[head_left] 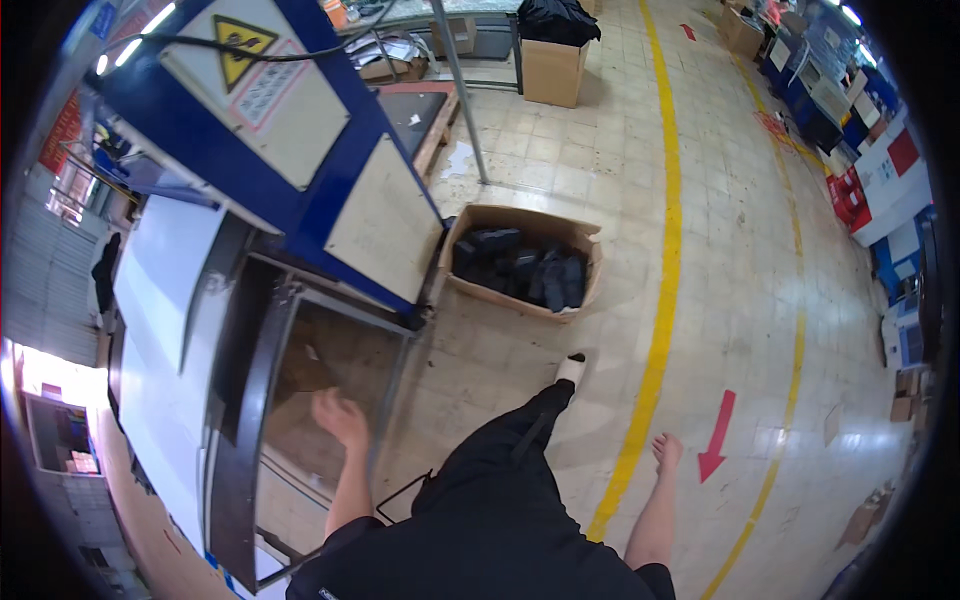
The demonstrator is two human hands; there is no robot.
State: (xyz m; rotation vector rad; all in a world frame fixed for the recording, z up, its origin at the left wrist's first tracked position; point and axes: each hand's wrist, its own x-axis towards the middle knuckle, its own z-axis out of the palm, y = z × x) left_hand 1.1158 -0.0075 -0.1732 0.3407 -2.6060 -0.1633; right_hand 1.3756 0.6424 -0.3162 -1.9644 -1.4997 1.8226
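My left hand (341,416) is raised beside the glass-panelled side of a dark metal frame (232,440), slightly blurred, its fingers loosely bent and apart. No object shows in it. Out to the right, my right hand (667,450) hangs above the tiled floor near a yellow line (655,360). Its fingers are loosely apart and hold nothing. Ahead of my feet stands an open cardboard box (510,301) containing several dark, bulky pieces (520,265) whose kind I cannot make out. Neither hand touches the box.
A blue and cream machine cabinet (385,225) with a yellow warning sign (243,50) rises at the left. A metal pole (465,100) stands behind the box. Farther off is a carton (552,75) topped with a black bag (560,20). A red floor arrow (718,435) lies right; equipment lines the far right.
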